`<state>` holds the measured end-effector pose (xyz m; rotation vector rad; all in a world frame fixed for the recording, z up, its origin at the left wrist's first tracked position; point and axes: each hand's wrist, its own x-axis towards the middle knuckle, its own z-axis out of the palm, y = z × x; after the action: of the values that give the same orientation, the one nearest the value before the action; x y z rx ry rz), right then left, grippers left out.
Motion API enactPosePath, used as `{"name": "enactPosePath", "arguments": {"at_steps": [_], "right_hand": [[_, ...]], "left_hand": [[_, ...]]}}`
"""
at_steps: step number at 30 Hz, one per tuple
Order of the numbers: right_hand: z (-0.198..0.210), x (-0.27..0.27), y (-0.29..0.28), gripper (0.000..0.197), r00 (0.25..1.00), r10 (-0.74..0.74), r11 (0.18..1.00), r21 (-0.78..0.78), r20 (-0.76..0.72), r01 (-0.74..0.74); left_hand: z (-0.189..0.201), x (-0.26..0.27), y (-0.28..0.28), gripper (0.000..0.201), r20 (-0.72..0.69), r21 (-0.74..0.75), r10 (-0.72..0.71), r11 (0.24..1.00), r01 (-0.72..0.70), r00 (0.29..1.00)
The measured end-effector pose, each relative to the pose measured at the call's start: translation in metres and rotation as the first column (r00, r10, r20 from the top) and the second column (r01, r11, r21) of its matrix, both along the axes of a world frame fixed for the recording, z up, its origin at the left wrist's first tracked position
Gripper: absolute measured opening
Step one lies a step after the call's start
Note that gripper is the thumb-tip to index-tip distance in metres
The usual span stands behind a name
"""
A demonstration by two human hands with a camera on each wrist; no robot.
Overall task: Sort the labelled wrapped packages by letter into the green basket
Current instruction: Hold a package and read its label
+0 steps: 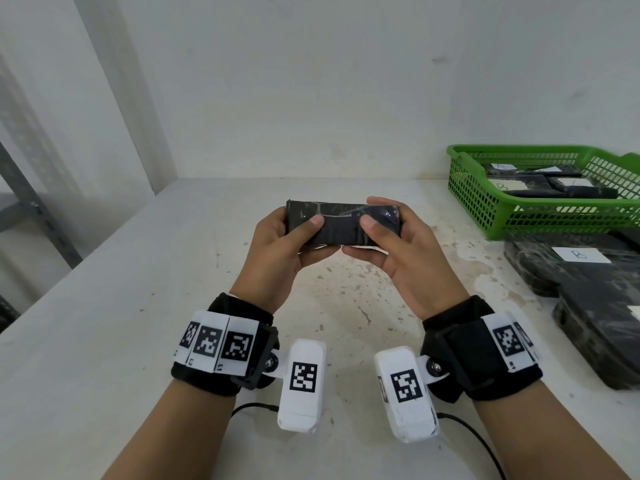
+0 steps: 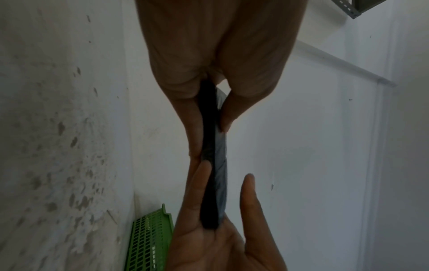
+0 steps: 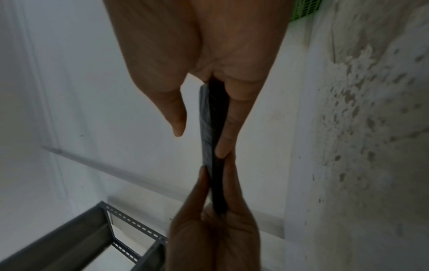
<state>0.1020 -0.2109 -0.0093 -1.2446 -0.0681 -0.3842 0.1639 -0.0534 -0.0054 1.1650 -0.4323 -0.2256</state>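
Observation:
A flat black wrapped package (image 1: pixel 343 221) is held above the table between both hands, its plain dark side towards me. My left hand (image 1: pixel 282 244) grips its left end, thumb on top, fingers under. My right hand (image 1: pixel 391 242) grips the right end the same way. A white label edge peeks out underneath; its letter is hidden. Both wrist views show the package (image 2: pixel 214 165) (image 3: pixel 212 139) edge-on between the fingers. The green basket (image 1: pixel 540 216) stands at the back right with several labelled black packages inside.
More black wrapped packages (image 1: pixel 588 296) lie at the right edge of the white table (image 1: pixel 138 306), one labelled B (image 1: pixel 580 255). A white wall stands behind. A grey metal shelf frame (image 3: pixel 116 229) is off to the left.

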Motion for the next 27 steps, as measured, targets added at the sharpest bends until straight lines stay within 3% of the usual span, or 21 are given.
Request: {"name": "enactPosePath", "arguments": {"at_steps": [7, 13, 18, 24, 27], "right_hand": [[-0.0003, -0.0003, -0.0008, 0.032, 0.999, -0.026, 0.999, -0.018, 0.042, 0.027], [0.0015, -0.0012, -0.0008, 0.038, 1.000, 0.022, 1.000, 0.015, 0.021, -0.022], [0.0024, -0.0018, -0.0011, 0.028, 0.995, -0.066, 0.992, -0.100, 0.075, 0.074], [0.0072, -0.0052, 0.0003, 0.033, 0.995, -0.048, 0.997, -0.053, 0.091, 0.053], [0.0055, -0.0038, 0.0007, 0.020, 0.985, -0.129, 0.988, -0.066, 0.115, 0.137]], "left_hand": [[0.0012, 0.0020, 0.0029, 0.048, -0.022, -0.064, -0.091, 0.994, 0.089, 0.996], [-0.0011, 0.0008, 0.0018, 0.041, 0.013, -0.057, -0.098, 0.993, 0.099, 0.995], [0.0025, -0.0024, 0.0023, 0.049, 0.022, -0.057, -0.147, 0.987, 0.148, 0.989], [0.0028, -0.0040, 0.0012, 0.046, 0.073, -0.057, -0.126, 0.990, 0.130, 0.989], [0.0026, -0.0059, 0.0006, 0.048, 0.074, -0.058, -0.156, 0.985, 0.160, 0.985]]}}
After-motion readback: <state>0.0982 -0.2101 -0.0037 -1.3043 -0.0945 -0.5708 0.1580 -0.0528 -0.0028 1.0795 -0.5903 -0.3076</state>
